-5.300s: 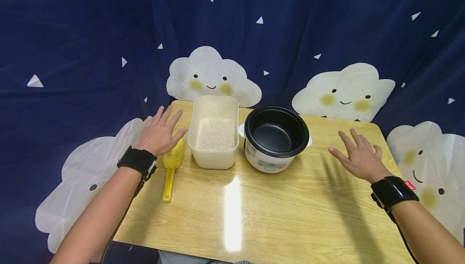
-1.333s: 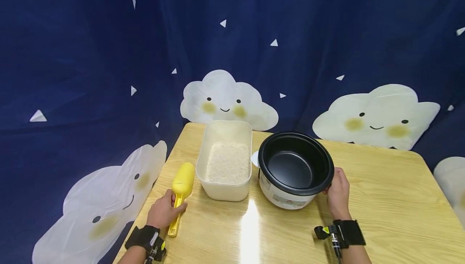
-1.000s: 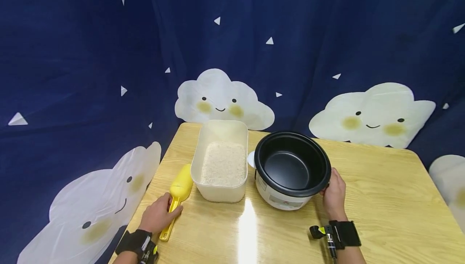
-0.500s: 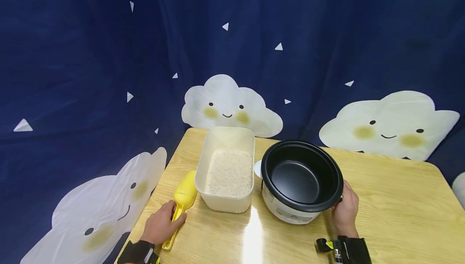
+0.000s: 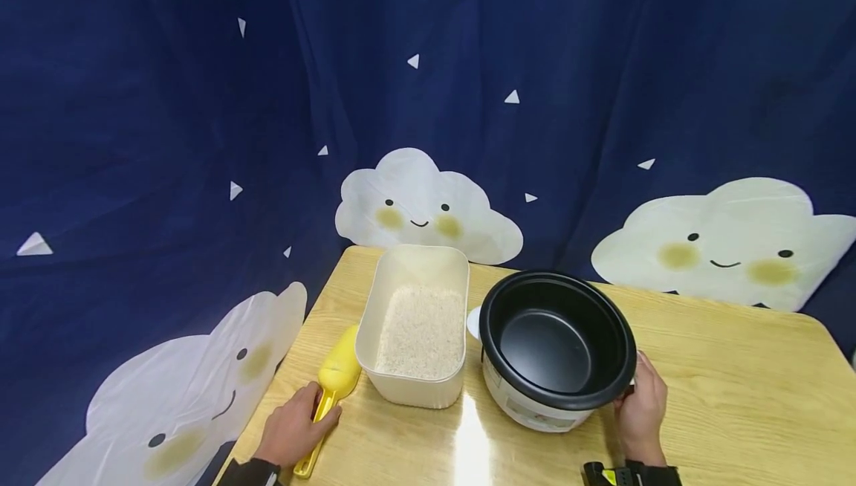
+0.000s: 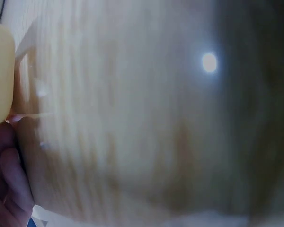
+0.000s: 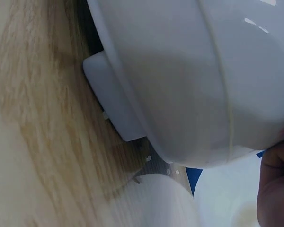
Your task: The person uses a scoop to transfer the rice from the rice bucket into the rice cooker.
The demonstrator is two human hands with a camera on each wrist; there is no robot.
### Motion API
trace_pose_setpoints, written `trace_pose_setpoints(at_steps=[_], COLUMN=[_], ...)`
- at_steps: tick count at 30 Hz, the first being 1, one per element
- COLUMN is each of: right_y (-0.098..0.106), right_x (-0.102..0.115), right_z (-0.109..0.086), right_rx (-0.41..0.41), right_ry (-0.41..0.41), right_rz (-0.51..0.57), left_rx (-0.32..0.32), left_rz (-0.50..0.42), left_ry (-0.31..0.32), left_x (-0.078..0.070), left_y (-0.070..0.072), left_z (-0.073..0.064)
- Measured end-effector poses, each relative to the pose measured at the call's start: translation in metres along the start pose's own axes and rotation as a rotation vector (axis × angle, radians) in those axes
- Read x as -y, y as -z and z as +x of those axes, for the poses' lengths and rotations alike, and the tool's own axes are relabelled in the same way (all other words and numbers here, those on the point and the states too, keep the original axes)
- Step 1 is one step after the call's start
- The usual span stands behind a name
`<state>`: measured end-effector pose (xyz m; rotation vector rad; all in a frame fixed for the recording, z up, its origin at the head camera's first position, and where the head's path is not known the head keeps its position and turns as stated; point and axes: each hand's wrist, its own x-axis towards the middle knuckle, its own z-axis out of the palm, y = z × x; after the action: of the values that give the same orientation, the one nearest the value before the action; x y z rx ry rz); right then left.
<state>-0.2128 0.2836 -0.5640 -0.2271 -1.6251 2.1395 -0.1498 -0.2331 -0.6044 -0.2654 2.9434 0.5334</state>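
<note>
My left hand point(image 5: 290, 426) grips the handle of a yellow scoop point(image 5: 339, 367) lying on the table at the left. In the left wrist view, curled fingers point(image 6: 9, 175) show beside the rounded yellow end of the scoop point(image 6: 0, 71). The scoop's head lies close against a cream container point(image 5: 421, 391) holding rice point(image 5: 420, 334). To the right stands a white rice cooker point(image 5: 524, 402) with a black inner pot point(image 5: 545, 348), which shows nothing inside. My right hand point(image 5: 642, 408) holds the cooker's right side handle, mostly hidden by the fingers. In the right wrist view, the cooker's white body point(image 7: 180, 85) fills much of the picture.
Everything stands on a light wooden table point(image 5: 729, 382). Behind it hangs a dark blue curtain point(image 5: 428, 10) with white cloud faces. A small white handle point(image 5: 474, 322) juts from the cooker toward the container. Black bands sit on both wrists.
Both hands, spread above the table earliest, came down onto the scoop and the cooker's handle. Since then the view has tilted up, and the scoop's head has swung slightly closer to the container.
</note>
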Motion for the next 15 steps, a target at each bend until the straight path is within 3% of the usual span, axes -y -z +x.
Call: trace_pose_setpoints(at_steps=[8,15], right_y=[0.001,0.005], right_x=[0.003,0.002], right_z=[-0.001,-0.003], right_rx=[0.066,0.107], right_ry=[0.018,0.012], right_rz=[0.006,0.035], left_rx=[-0.029,-0.009], left_rz=[-0.051,-0.195], left_ry=[-0.009,0.018], left_x=[0.0,0.005], left_y=[0.003,0.013], left_z=[-0.001,0.001])
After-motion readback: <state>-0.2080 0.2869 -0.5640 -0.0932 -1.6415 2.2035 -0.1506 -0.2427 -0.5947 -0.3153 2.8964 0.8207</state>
